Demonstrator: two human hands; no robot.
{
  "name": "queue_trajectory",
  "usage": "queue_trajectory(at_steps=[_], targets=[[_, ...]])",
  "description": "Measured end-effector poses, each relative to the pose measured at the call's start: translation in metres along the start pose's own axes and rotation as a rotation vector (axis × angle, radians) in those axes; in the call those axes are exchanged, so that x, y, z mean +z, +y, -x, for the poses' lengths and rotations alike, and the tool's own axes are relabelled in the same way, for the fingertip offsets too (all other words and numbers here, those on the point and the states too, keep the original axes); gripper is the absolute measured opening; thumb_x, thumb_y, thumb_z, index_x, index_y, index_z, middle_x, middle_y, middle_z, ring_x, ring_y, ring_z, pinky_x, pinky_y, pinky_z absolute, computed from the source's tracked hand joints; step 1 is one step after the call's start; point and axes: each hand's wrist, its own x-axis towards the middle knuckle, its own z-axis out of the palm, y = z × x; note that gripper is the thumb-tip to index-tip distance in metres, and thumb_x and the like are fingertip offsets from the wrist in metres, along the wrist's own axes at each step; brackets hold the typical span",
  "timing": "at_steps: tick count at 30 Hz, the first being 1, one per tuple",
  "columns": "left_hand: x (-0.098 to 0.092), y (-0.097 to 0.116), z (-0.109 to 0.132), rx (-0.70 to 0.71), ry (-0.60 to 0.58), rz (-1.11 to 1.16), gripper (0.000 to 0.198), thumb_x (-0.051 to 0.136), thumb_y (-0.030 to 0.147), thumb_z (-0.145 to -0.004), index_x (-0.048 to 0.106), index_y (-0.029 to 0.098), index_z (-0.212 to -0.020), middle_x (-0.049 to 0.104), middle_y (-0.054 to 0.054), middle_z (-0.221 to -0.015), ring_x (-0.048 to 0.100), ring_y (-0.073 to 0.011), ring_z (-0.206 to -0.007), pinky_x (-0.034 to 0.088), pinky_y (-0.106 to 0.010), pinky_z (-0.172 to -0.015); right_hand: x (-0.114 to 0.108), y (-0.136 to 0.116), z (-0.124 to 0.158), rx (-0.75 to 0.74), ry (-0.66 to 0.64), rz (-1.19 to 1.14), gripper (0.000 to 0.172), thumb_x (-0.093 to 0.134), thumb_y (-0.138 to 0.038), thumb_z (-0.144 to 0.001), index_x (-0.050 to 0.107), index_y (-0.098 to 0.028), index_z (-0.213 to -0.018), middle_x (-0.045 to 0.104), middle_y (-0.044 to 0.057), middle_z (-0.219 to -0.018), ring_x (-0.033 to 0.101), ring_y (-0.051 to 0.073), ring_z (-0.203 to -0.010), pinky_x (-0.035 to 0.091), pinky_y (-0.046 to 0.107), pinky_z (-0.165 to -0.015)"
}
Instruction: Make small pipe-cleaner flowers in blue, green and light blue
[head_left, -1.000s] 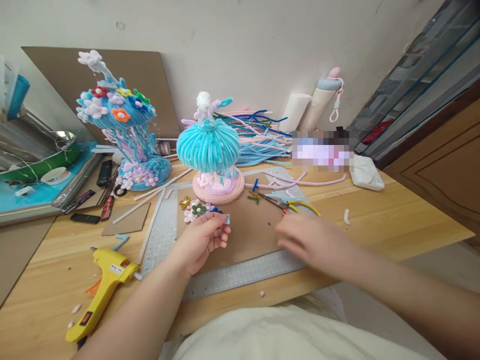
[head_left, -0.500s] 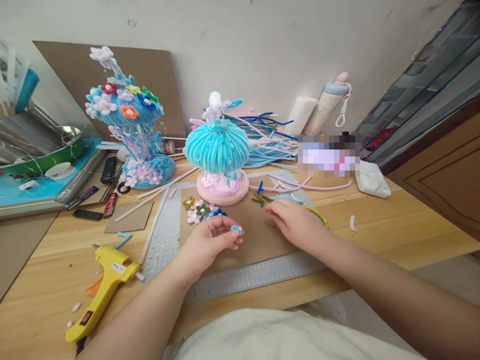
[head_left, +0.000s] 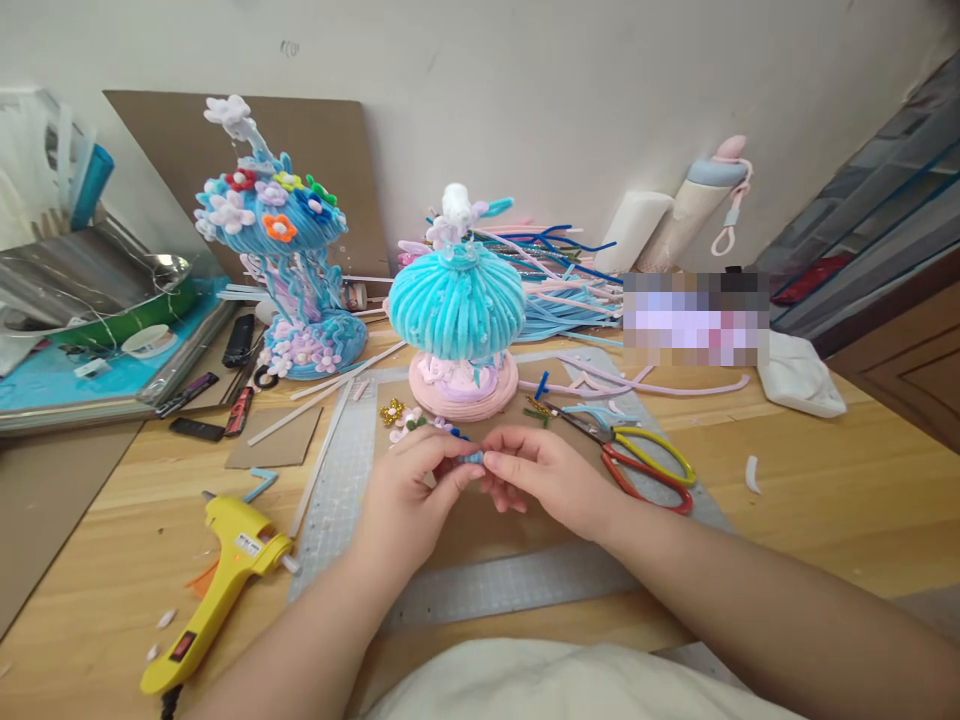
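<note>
My left hand [head_left: 405, 490] pinches a small light-blue pipe-cleaner flower [head_left: 471, 458] between thumb and fingers. From the other side, my right hand [head_left: 559, 478] meets it, its thumb and fingertips closed on the flower's edge. Both hands are above a brown cardboard piece [head_left: 480, 545] on a grey cutting mat [head_left: 450, 605]. Behind the left fingers lie several finished flowers, a gold one [head_left: 391, 411] among them, partly hidden. Scissors [head_left: 619, 437] with yellow and red handles lie beside my right wrist. Beyond stands a turquoise pipe-cleaner dome [head_left: 457, 305] on a pink base [head_left: 465, 398].
A yellow glue gun [head_left: 236, 560] lies at the left. A flower-covered blue pipe-cleaner jellyfish [head_left: 281, 225] stands at the back left. Loose pipe cleaners [head_left: 562, 310] are piled behind the dome. A white dish [head_left: 801, 375] and a bottle [head_left: 694, 210] are at the right.
My right hand has moved left from near the scissors and closed on the blue flower with my left. The scissors now show fully. The view has shifted slightly.
</note>
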Motion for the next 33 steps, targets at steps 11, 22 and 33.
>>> queue_trajectory(at_steps=[11, 22, 33], targets=[[0.01, -0.003, 0.007, 0.182, 0.027, 0.033, 0.009, 0.066, 0.014, -0.075, 0.068, 0.02, -0.081, 0.066, -0.002, -0.074, 0.06, -0.0142, -0.07, 0.046, -0.024, -0.064, 0.001, 0.005, 0.007, 0.023, -0.075, -0.126, 0.031, 0.054, -0.045, -0.082, 0.05, -0.015, -0.077, 0.055, -0.002, -0.066, 0.049, 0.006, -0.048, 0.032, 0.017, -0.043], [0.019, -0.002, 0.008, -0.283, 0.019, 0.599, 0.004, 0.07, 0.021, -0.072, 0.067, 0.019, -0.073, 0.064, 0.002, -0.063, 0.058, -0.0097, -0.058, 0.046, -0.021, -0.058, 0.002, 0.007, 0.011, -0.046, -0.037, 0.0, 0.024, 0.044, -0.035, -0.09, 0.048, -0.016, -0.076, 0.049, -0.005, -0.062, 0.046, 0.005, -0.047, 0.034, 0.016, -0.044], [0.019, 0.001, 0.005, -0.458, -0.02, 0.805, 0.011, 0.071, 0.024, -0.072, 0.067, 0.015, -0.077, 0.064, 0.001, -0.062, 0.056, -0.0086, -0.058, 0.044, -0.02, -0.058, 0.0, 0.012, 0.006, 0.057, -0.013, -0.169, 0.021, 0.047, -0.035, -0.086, 0.052, -0.016, -0.078, 0.053, -0.004, -0.062, 0.048, 0.005, -0.044, 0.033, 0.016, -0.039]])
